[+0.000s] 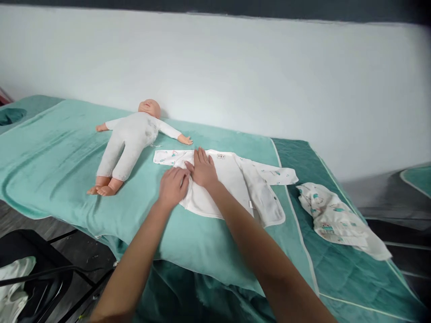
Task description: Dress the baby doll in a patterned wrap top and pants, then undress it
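A white baby shirt (230, 177) lies spread on the light green blanket, its inside facing up. Both sleeves, printed with small green figures, stretch out to the sides, and the right front panel (264, 197) is folded outward. My left hand (173, 186) has its fingers curled on the shirt's left edge, gripping the cloth there. Flat on the shirt's upper left part, near the sleeve seam, my right hand (204, 169) rests with fingers stretched out. Beyond the left sleeve, a baby doll (129, 134) with a white cloth body lies on its back.
A crumpled printed baby garment (333, 215) lies on the dark green quilted cover (340, 273) at the right. The light green blanket (67, 157) spans the bed against a white wall (215, 80). A black chair (43, 269) holding white cloth stands at lower left.
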The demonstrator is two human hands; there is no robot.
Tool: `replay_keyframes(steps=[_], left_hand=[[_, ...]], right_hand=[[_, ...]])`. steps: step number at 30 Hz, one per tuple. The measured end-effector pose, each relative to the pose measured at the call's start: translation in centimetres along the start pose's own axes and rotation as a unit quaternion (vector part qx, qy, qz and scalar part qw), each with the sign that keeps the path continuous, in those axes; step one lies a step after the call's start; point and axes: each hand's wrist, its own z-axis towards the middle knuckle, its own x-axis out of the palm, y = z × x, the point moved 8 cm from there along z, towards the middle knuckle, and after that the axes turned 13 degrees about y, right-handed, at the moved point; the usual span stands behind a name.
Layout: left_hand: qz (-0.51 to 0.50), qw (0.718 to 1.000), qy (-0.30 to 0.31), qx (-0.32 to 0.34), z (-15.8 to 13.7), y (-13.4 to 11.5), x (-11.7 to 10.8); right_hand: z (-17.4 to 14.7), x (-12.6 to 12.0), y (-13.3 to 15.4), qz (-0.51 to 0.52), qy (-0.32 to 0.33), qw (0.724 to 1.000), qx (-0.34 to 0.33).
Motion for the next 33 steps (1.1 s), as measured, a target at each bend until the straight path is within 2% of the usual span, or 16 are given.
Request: replay_keyframes(steps=[3, 8, 16, 21, 27, 33], left_hand=[[0.034, 0.997, 0.062, 0.035, -2.6, -2.0, 0.9], [0.055, 0.996, 0.065, 0.027, -5.4, -2.9, 0.5], [0.083, 0.995, 0.052, 0.012, -6.0, -3.2, 0.1], [0.097, 0.994, 0.042, -0.011, -6.2, -2.6, 0.2], [0.096, 0.994, 0.043, -0.025, -6.4, -2.3, 0.3], [0.046, 0.998, 0.040, -0.013, -6.6, -2.2, 0.0]], right_hand=[[-2.0, 0.0, -0.3, 0.000, -0.017, 1.000, 0.008], [-6.9, 0.1, -0.7, -0.028, -0.027, 0.999, -0.013], [-16.0, 0.4, -1.6, -0.042, -0.031, 0.998, -0.028], [-20.7, 0.2, -3.5, -0.055, -0.055, 0.997, -0.004], [-25.0, 0.5, -5.5, -0.075, -0.097, 0.992, 0.035], [-27.2, 1.1, -5.0, -0.054, -0.115, 0.991, 0.049]])
